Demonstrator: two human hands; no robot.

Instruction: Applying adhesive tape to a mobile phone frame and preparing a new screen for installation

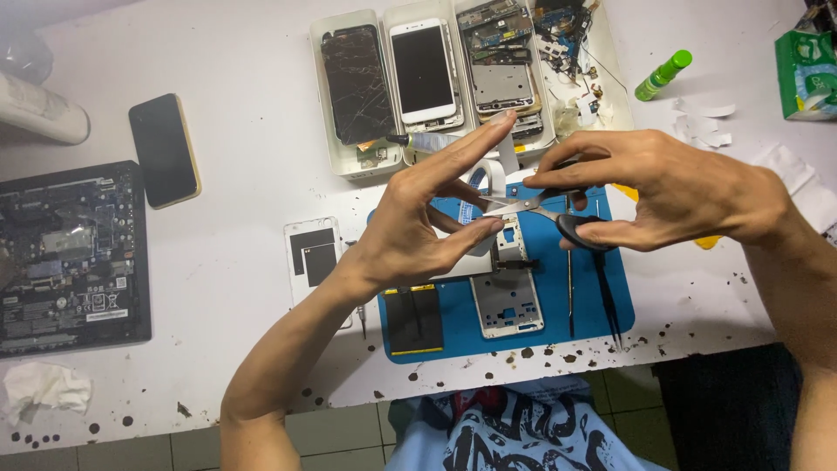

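The left forearm reaches up from the lower edge, and the left hand (418,218) hangs over the blue mat (610,288), its forefinger and thumb pinching a narrow pale strip (508,153) that stands upright between them, with a roll of tape (485,179) just behind. The strip looks thin, light and limp, likely sticky on one face; it is best held by its ends and kept taut, since it would curl or cling if let slack. The right hand (663,187) comes in from the right, wrist bent, fingers curled through the black handles of the scissors (545,209), whose blades point left and meet the strip's lower end. Below the hands a white phone frame (507,301) and a dark battery (414,321) lie on the mat, tweezers (608,296) beside them. Behind, white trays (344,166) hold cracked phones and parts.
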